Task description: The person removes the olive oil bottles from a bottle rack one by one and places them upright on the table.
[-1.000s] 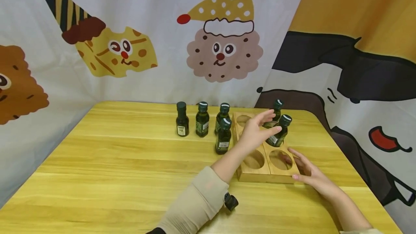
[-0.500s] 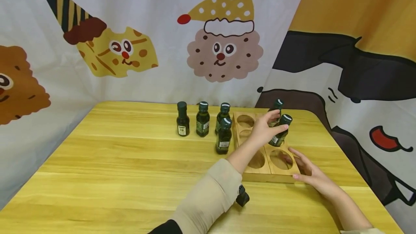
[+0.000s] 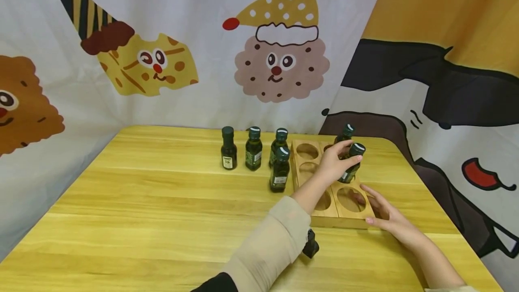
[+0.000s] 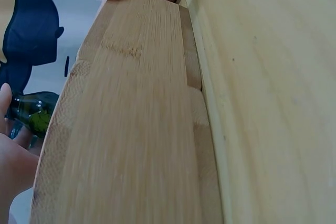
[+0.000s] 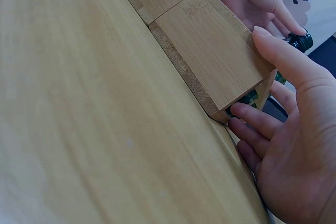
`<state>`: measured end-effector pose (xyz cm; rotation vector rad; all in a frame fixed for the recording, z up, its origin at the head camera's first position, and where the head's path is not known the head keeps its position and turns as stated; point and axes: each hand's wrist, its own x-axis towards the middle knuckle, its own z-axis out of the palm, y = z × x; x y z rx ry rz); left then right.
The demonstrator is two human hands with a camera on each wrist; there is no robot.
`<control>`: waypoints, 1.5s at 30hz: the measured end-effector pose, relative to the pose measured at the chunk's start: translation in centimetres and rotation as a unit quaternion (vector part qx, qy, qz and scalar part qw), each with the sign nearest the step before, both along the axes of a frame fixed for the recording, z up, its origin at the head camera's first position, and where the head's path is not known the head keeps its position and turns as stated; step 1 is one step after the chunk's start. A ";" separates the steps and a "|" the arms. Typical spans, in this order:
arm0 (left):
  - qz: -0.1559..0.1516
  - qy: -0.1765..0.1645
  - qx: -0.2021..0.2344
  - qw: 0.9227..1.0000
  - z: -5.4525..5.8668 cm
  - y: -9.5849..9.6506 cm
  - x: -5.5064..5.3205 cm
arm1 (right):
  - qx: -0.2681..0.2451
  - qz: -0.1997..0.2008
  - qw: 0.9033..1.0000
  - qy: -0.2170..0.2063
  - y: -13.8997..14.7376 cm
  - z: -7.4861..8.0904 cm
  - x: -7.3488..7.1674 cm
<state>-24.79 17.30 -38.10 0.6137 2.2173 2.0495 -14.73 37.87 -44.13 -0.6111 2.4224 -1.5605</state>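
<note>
In the head view a wooden bottle rack with round holes lies at the right of the table. My left hand holds a small dark green bottle in the rack's right row by its neck, with the thumb across the near side and the fingers behind. Another green bottle stands behind, partly hidden by that hand. My right hand grips the rack's near right corner, thumb at the front and fingers at the side hollow. In the right wrist view its fingertips touch the side opening.
Left of the rack stand several more dark green bottles, among them a front one close to the rack and a slimmer one farthest left. A printed cloth hangs behind the wooden table.
My left hand has moved right, bringing its thumb and fingers from beside the bottle to around its neck. The bottle still stands in the rack. The right hand has stayed at the rack's corner.
</note>
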 end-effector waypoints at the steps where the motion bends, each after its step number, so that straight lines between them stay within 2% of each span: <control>1: 0.000 0.001 0.002 1.000 0.0 0.1 0.0 | 0.001 0.000 1.000 0.000 0.0 0.0 0.0; 12: 0.014 0.014 0.020 1.000 0.2 0.4 0.3 | -0.003 -0.001 1.000 -0.019 0.0 0.1 0.1; 23: 0.017 0.034 0.019 0.999 0.6 0.2 0.5 | 0.002 -0.001 1.000 -0.011 0.1 -0.1 0.1; 29: 0.017 0.056 0.006 0.998 2.2 -0.2 0.8 | 0.000 -0.006 1.000 -0.009 0.1 0.0 0.1; 38: -0.008 0.082 0.044 0.996 4.8 -1.3 1.1 | 0.001 -0.008 1.000 -0.018 0.0 0.2 0.2; 45: -0.004 0.112 0.049 0.992 6.7 -2.8 1.3 | -0.003 -0.006 1.000 -0.018 0.0 0.1 0.2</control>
